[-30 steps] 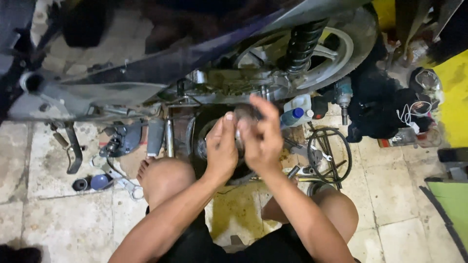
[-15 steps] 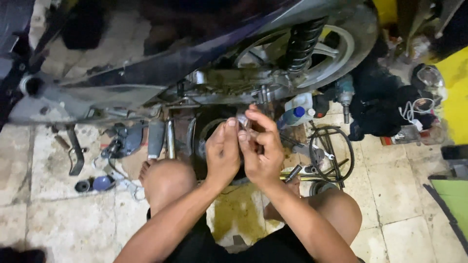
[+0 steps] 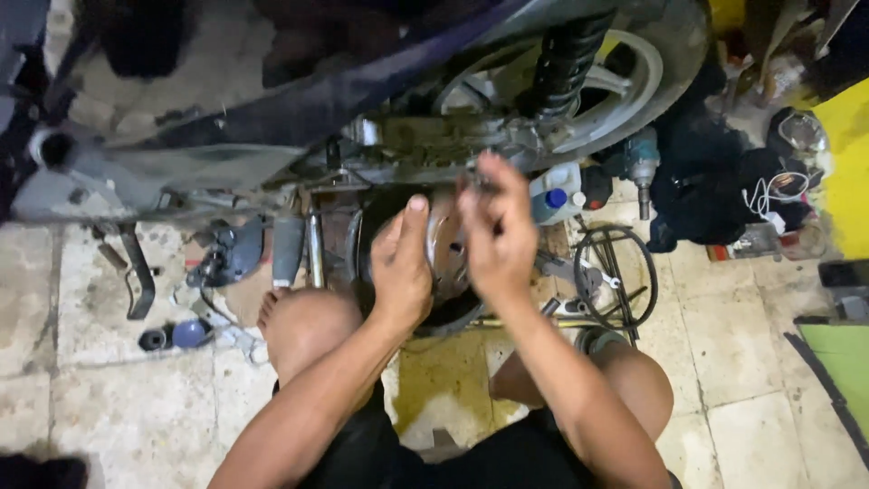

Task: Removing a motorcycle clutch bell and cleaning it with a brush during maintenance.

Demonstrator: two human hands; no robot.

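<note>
I squat beside a scooter (image 3: 272,127) with my knees apart. My left hand (image 3: 401,267) and my right hand (image 3: 496,234) are raised together in front of its engine. Between the palms sits a round, brownish metal part (image 3: 444,243). The left hand cups its left side with the thumb up. The right hand covers its right side, with the fingertips pinched at its top edge. Most of the part is hidden by the hands. A dark round casing (image 3: 376,237) lies on the floor just behind them.
The rear wheel (image 3: 634,86) and black shock spring (image 3: 563,54) are at the upper right. Near them are a white bottle with a blue cap (image 3: 554,192), a power drill (image 3: 641,167), a black belt loop (image 3: 617,276) and dark cloth (image 3: 715,181). Small parts (image 3: 186,333) lie on the left tiles.
Both hands rose and drew slightly apart, and the right fingers lifted higher. The round brown part now shows between the palms. The view shifted a little.
</note>
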